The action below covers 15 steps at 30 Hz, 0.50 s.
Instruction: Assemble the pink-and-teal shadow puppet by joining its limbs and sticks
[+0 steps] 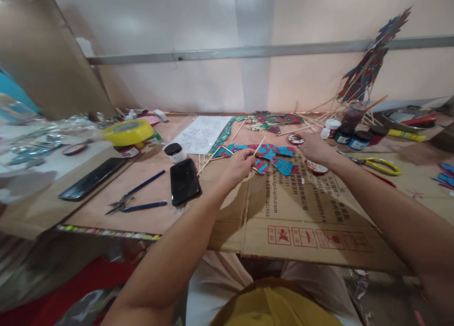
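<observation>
My left hand (238,167) is closed in a pinch on a thin wooden stick (258,147) that runs up over a blue and red painted cut-out figure (270,156). The figure lies flat on a sheet of printed cardboard (301,212). My right hand (314,147) rests knuckles-up just right of the figure, fingers curled near a small round red lid (295,138); what it holds, if anything, is hidden. A second round red lid (317,167) lies below that hand.
A black phone (184,181), a white jar with a black lid (175,152) and blue-handled pliers (136,199) lie to the left. A yellow tape roll (127,132) sits at far left. Paint jars (349,136) and yellow-handled scissors (376,165) lie to the right. More stick figures (365,66) stand behind.
</observation>
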Tool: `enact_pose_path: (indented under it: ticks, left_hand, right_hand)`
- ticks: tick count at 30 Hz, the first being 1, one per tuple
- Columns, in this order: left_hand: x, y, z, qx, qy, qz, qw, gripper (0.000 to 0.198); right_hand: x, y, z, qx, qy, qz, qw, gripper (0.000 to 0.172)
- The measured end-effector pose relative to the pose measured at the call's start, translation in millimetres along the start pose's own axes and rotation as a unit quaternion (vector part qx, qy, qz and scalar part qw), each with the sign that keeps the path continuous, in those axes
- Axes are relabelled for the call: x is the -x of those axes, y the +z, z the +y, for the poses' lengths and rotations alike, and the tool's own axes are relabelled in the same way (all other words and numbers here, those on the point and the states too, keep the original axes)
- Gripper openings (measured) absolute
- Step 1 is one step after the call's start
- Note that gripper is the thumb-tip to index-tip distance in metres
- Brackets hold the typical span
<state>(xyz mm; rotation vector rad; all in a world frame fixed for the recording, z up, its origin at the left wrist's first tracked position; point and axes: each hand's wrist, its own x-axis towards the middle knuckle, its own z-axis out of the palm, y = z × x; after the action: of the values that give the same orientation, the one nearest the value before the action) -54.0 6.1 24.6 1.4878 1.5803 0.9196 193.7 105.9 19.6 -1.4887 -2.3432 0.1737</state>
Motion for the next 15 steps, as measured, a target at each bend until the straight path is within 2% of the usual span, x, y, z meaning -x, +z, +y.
enact_pose_path:
  ticks: [3,8,12,15]
  left_hand:
    - [3,2.6,-3,0.120,-0.014,-0.071,0.990,0.012]
    - [5,-0.9,-9,0.217,-0.057,-0.096,0.970,0.011]
    - [1,-10.4,-10,0.278,-0.082,-0.090,0.953,0.009]
    - [-4,-18.8,-13,0.300,-0.081,-0.059,0.949,0.007]
  right_hand:
    - [-7,10,-6,0.042,-0.001,-0.070,0.997,0.038]
    - [-14,23,-13,0.064,0.016,-0.136,0.989,0.042]
    - [-17,22,-11,0.053,0.000,-0.138,0.989,0.042]
    - [-14,13,-10,0.041,-0.014,-0.094,0.995,0.038]
